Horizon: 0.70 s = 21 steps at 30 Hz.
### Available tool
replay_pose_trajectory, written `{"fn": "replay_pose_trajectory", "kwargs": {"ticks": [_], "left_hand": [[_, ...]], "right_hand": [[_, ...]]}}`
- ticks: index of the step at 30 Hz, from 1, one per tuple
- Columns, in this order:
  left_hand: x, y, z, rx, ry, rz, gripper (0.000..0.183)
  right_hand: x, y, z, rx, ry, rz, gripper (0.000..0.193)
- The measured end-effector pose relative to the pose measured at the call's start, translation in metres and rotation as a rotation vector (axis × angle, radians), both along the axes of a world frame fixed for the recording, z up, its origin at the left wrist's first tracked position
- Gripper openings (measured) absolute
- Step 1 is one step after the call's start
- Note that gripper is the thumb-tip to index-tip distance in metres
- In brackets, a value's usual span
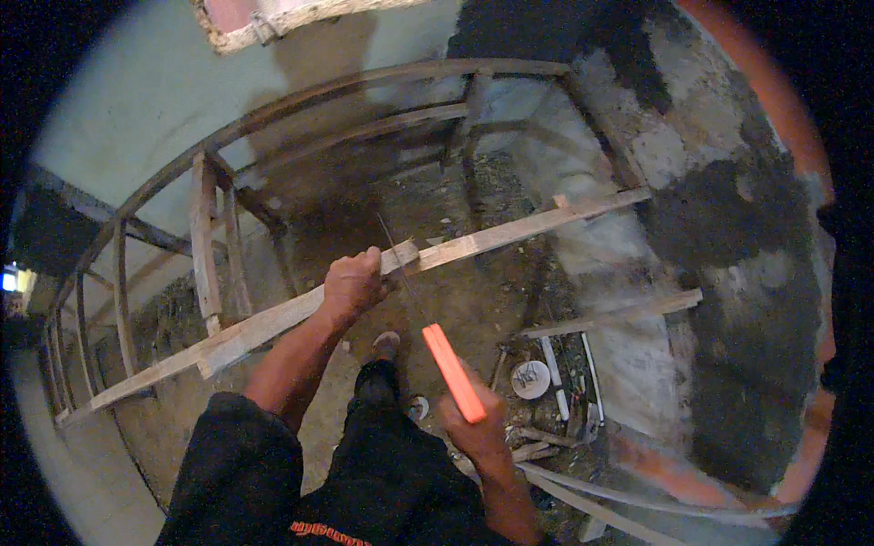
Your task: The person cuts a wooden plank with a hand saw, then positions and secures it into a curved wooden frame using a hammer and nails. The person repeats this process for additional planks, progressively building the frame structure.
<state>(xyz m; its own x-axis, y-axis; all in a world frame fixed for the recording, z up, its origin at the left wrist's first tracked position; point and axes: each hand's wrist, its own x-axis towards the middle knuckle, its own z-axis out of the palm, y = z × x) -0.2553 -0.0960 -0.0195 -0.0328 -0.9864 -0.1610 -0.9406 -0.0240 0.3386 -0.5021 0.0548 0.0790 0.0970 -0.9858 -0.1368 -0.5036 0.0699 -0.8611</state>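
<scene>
A light wooden board [264,333] lies along the long front rail [537,223] of a wooden frame. My left hand [353,284] is closed around this board close to its right end. In my right hand [475,424], nearer to me, is the orange handle of a handsaw [452,371]. Its thin dark blade runs up and leftward across the board, just right of my left fist. Whether the teeth have cut into the wood is too small to tell.
Beyond the rail stands the rest of the weathered frame [202,237], by a pale wall [146,118]. At right on the dirt floor are a white bucket [530,379], a white pipe [554,378] and several loose wood strips [583,505]. A patchy grey wall [737,300] rises there.
</scene>
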Motion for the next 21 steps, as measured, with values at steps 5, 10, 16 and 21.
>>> {"fn": "replay_pose_trajectory", "kwargs": {"ticks": [5, 10, 16, 21], "left_hand": [[0.011, -0.003, -0.017, -0.030, 0.023, -0.039, 0.050], [0.011, -0.005, -0.014, -0.043, 0.053, -0.038, 0.043], [0.003, -0.001, -0.006, -0.028, -0.019, -0.054, 0.048], [0.006, 0.001, -0.016, -0.033, -0.006, -0.063, 0.043]], "right_hand": [[-0.033, -0.002, 0.030, 0.066, 0.157, 0.128, 0.054], [-0.016, -0.050, -0.011, 0.083, 0.047, 0.159, 0.056], [0.007, -0.061, -0.045, 0.012, -0.004, 0.109, 0.056], [0.007, -0.052, -0.036, 0.009, 0.013, 0.097, 0.055]]}}
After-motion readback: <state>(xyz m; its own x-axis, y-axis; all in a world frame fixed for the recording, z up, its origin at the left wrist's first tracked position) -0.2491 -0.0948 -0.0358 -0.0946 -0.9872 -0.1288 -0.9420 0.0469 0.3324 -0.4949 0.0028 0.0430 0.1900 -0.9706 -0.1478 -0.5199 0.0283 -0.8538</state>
